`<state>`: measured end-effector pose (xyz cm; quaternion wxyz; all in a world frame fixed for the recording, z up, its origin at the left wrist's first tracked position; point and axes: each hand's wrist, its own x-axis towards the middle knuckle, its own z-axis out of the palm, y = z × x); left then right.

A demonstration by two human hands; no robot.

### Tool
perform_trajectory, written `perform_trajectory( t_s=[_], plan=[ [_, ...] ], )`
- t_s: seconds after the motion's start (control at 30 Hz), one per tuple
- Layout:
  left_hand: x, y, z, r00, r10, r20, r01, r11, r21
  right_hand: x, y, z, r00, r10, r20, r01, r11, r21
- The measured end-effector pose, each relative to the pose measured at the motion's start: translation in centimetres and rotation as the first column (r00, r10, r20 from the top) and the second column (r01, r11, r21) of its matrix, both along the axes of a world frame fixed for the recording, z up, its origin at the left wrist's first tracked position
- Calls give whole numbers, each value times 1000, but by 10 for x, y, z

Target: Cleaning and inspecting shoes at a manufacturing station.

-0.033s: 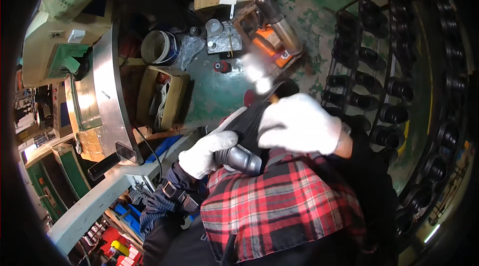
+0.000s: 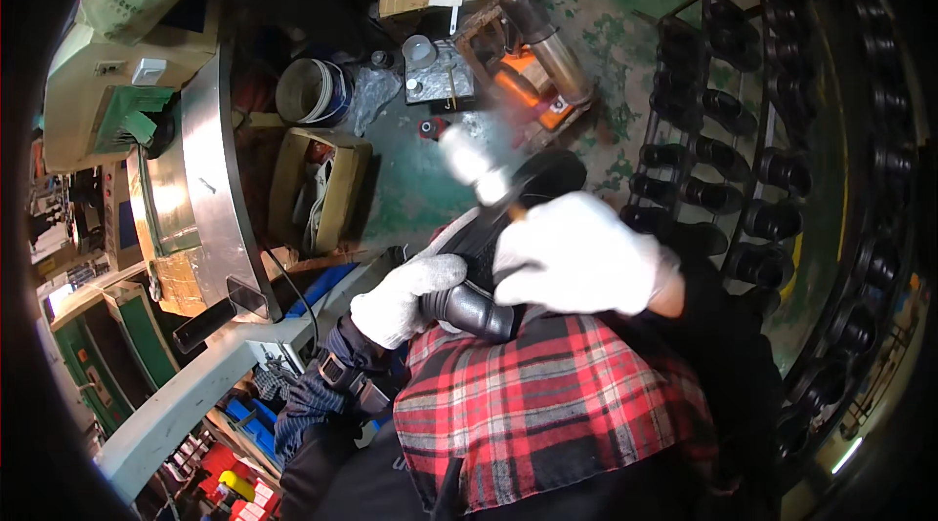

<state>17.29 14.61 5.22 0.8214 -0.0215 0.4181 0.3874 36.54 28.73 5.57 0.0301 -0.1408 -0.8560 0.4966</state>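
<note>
A black leather shoe (image 2: 473,312) lies across my lap on a red plaid apron (image 2: 576,375). Its rounded shiny end is nearest me, and a dark flat part (image 2: 555,174) stretches away from me. My left hand (image 2: 405,296), in a white knit glove, is wrapped round the shoe's left side. Over the shoe, my right hand (image 2: 581,255), gloved too, grips a hammer (image 2: 474,166) by its wooden handle. The pale metal head is smeared by motion, above the shoe's far part. Whether it touches the shoe I cannot tell.
A rack of several black shoes (image 2: 723,184) stands at the right. Ahead on the green floor are an orange machine (image 2: 523,82), a dark red bottle (image 2: 431,128), a bucket (image 2: 303,96) and a carton (image 2: 350,194). A metal-edged bench (image 2: 217,184) is at left.
The hammer head has swung left, and my right hand has shifted slightly left with it. My left hand and the shoe stay nearly in place.
</note>
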Motion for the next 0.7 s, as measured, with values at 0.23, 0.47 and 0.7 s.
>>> perform_trajectory(
  t_s=[0.23,0.47,0.7],
  plan=[
    [1,-7,-3,997,61,45,-62,998,22,11,30,-15,910,-300,286,275,953,125],
    [4,-9,1,997,73,-14,-72,994,79,10,21,-26,941,-304,146,223,887,405],
    [-3,-15,3,981,164,108,-174,980,93,117,84,-44,411,-898,159,663,175,-728]
  ],
)
